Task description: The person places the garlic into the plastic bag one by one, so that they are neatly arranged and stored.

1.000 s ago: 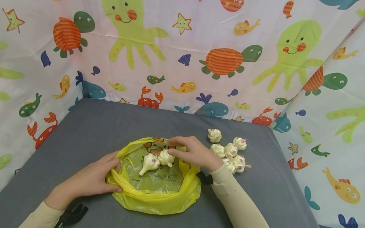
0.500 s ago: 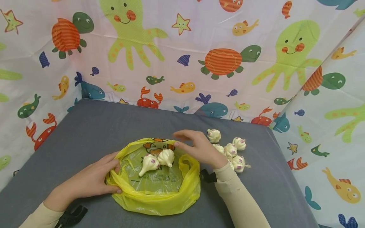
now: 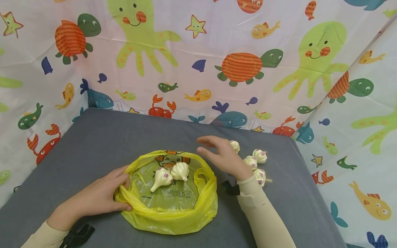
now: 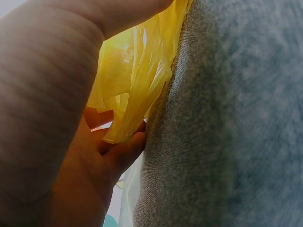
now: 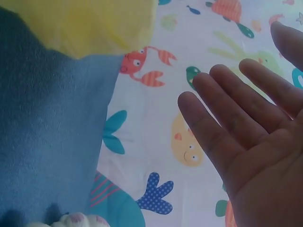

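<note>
A yellow plastic bag (image 3: pixel 169 220) lies on the table with its mouth spread wide, and two garlic bulbs (image 3: pixel 162 179) sit inside it, side by side. My left hand (image 3: pixel 96 194) grips the bag's left rim; in the left wrist view the thin yellow plastic (image 4: pixel 142 71) hangs between the thumb and the fingers. Just beyond the bag's right rim is my right hand (image 3: pixel 224 156), raised and holding nothing. The right wrist view shows its fingers (image 5: pixel 227 101) apart and nearly straight. Several more garlic bulbs (image 3: pixel 260 156) lie right of this hand, some partly hidden behind it and the wrist.
A grey cloth covers the table (image 3: pixel 124 134). Behind and at the sides hangs a white curtain (image 3: pixel 173 31) printed with sea animals. Black straps (image 3: pixel 79 236) sit at both wrists, below the beige sleeves (image 3: pixel 266 213).
My right hand has moved right, away from the garlic in the bag and past the rim, towards the loose bulbs. The left hand stays at the bag's left rim.
</note>
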Motion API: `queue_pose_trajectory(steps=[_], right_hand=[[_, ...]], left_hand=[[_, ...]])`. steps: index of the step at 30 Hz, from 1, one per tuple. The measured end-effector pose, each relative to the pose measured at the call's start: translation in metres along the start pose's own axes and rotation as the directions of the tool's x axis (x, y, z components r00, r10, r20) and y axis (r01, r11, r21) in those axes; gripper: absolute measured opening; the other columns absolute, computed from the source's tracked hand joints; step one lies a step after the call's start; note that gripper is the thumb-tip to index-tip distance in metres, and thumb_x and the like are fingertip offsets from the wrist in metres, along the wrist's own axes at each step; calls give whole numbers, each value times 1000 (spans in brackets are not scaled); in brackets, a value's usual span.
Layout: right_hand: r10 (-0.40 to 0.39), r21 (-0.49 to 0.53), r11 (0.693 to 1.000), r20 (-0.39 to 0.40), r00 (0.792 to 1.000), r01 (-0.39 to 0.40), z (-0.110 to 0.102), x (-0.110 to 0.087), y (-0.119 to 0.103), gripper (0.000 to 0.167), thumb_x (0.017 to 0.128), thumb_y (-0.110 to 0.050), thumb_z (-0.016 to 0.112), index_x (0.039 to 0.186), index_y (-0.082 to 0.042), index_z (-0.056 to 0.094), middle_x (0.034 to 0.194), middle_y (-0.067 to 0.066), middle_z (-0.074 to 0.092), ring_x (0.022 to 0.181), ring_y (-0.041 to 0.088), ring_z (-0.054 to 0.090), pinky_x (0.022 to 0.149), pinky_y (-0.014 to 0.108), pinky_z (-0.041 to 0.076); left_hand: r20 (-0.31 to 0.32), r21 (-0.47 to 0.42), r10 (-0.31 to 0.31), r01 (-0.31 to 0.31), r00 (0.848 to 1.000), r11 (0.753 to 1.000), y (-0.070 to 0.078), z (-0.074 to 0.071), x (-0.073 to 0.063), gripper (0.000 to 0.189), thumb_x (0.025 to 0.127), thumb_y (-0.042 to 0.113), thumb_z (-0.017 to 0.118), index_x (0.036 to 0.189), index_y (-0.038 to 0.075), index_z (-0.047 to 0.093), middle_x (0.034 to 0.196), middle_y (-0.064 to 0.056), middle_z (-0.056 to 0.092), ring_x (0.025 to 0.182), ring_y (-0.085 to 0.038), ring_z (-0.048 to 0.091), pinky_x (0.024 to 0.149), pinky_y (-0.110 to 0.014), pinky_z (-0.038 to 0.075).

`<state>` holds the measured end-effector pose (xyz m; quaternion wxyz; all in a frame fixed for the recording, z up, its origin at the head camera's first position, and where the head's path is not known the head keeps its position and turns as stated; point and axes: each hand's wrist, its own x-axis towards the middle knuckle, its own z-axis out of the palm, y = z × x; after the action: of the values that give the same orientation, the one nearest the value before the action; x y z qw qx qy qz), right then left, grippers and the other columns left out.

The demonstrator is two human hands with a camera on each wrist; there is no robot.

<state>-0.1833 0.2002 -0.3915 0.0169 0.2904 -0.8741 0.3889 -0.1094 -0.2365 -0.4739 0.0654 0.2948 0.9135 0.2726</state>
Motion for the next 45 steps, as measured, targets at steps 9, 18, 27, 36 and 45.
queue_pose_trajectory(steps=[9, 18, 27, 36, 45], right_hand=[[28, -16, 999, -52, 998, -29, -10, -3, 3, 46, 108, -40, 71, 146, -13, 67, 142, 1, 70, 129, 26, 67, 104, 55, 57], [93, -54, 994, -116, 989, -100, -21, -4, 13, 45, 108, -43, 70, 145, -17, 68, 143, 3, 70, 136, 26, 62, 107, 62, 53], [128, -61, 988, -155, 980, -139, -29, -6, 33, 53, 107, -52, 68, 146, -16, 67, 144, 2, 69, 136, 25, 61, 111, 58, 50], [182, 7, 983, -164, 970, -184, -31, -10, 49, 49, 107, -48, 70, 146, -19, 67, 145, 4, 69, 138, 28, 61, 113, 62, 47], [240, 38, 971, -143, 960, -237, -30, -10, 61, 51, 108, -48, 70, 147, -15, 67, 147, 11, 67, 134, 34, 63, 109, 62, 51]], left_hand=[[-10, 13, 6, -5, 1000, 1000, 2, 0, 0, 60, 77, 79, 84, 100, 36, 50, 167, -12, 43, 142, -34, 53, 88, -40, 54], [-14, 12, 6, -5, 1000, 1000, 1, 1, 0, 60, 77, 80, 84, 100, 36, 50, 168, -12, 43, 142, -33, 53, 88, -41, 54], [-18, 10, 9, -9, 1000, 1000, 2, 0, 0, 60, 77, 77, 86, 100, 36, 50, 168, -13, 42, 141, -34, 54, 86, -39, 54], [1, 3, 3, -3, 1000, 1000, -1, 1, 1, 60, 78, 80, 83, 101, 36, 50, 169, -13, 40, 142, -34, 52, 85, -37, 52], [4, 5, -5, 5, 1000, 1000, 1, 0, 0, 60, 77, 81, 82, 101, 35, 50, 169, -14, 41, 140, -34, 53, 85, -38, 52]])
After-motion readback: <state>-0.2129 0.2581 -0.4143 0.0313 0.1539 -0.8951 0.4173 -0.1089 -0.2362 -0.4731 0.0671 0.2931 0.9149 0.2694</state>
